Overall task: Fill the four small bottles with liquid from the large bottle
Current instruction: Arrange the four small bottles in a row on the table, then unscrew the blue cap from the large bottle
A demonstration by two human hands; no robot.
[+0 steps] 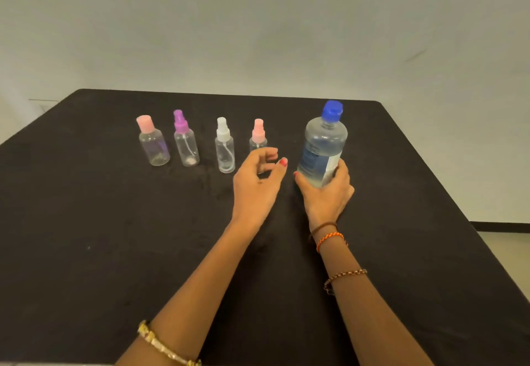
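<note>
Setup step, nothing poured yet: your right hand (325, 190) grips the large bottle (322, 147) low on its body, upright on the counter (114, 222), blue cap (332, 111) on. Your left hand (258, 176) hovers loosely curled, holding nothing, just in front of the rightmost small bottle (258, 136). All four small bottles (186, 144) stand capped in a row to the left, seemingly empty. Next: uncap the large one and open a small one.
</note>
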